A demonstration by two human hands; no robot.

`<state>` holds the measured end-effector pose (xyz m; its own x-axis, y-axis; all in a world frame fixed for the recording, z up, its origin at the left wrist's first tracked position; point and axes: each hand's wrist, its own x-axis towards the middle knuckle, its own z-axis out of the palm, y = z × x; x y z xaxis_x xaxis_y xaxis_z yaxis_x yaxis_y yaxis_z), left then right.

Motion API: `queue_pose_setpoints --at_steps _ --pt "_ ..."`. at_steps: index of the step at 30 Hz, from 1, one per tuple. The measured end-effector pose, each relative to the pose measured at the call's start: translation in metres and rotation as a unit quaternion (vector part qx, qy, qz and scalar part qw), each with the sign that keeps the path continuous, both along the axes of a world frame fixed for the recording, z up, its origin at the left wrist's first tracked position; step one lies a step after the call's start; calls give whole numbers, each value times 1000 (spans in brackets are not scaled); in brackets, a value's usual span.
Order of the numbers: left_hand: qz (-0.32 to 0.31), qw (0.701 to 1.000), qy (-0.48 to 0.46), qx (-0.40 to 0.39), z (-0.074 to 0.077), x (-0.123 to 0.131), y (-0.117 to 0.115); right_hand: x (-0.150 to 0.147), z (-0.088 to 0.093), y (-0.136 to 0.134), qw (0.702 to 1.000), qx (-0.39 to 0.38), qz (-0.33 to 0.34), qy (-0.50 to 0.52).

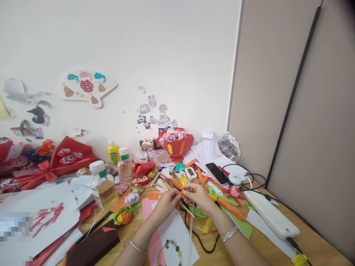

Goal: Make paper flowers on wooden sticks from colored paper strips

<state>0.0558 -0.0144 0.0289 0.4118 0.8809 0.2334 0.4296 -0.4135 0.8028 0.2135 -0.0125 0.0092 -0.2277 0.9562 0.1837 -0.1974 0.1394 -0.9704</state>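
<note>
My left hand (168, 204) and my right hand (197, 198) meet above the middle of the table, fingertips pinched together. Between them is a small piece of orange paper (182, 192), mostly covered by the fingers. A thin pale stick (189, 211) slants out below my fingers; whether it is joined to the paper I cannot tell. Beneath the hands lie white paper (173, 229) and pink paper (151, 242), with a beaded bracelet (177, 248) on top. Orange and green paper strips (231, 208) are scattered beside my right hand.
Bottles of liquid (104, 188) stand to the left, near folded paper flowers (132, 198). A red paper bouquet (175, 142) is against the wall. Toward the right are a phone (216, 173), a white power strip (271, 214) and black cables (294, 210). A dark brown box (94, 245) lies front left.
</note>
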Motion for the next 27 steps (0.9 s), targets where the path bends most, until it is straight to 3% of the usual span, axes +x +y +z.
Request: queue_pose_setpoints --at_steps 5,9,12,17,22,24,27 --pt "-5 1000 9 -7 3 1 -3 0 -2 1 989 87 -46 -114" --pt "7 1000 11 -11 6 2 -5 -1 0 -6 933 209 -124 -264" --pt "7 1000 -1 -11 6 3 -5 -3 0 -10 911 234 -144 -307" --pt "-15 988 -120 -98 2 5 -4 -7 3 -11 926 228 -145 -263" --pt "-87 916 -262 -290 -3 4 -5 -8 7 -13 951 212 -101 -201" --pt "-92 910 -275 -296 -4 4 -4 -8 5 -12 952 212 -100 -196" --pt "-65 932 -256 -247 -4 5 -3 -9 0 -8 958 199 -107 -175"
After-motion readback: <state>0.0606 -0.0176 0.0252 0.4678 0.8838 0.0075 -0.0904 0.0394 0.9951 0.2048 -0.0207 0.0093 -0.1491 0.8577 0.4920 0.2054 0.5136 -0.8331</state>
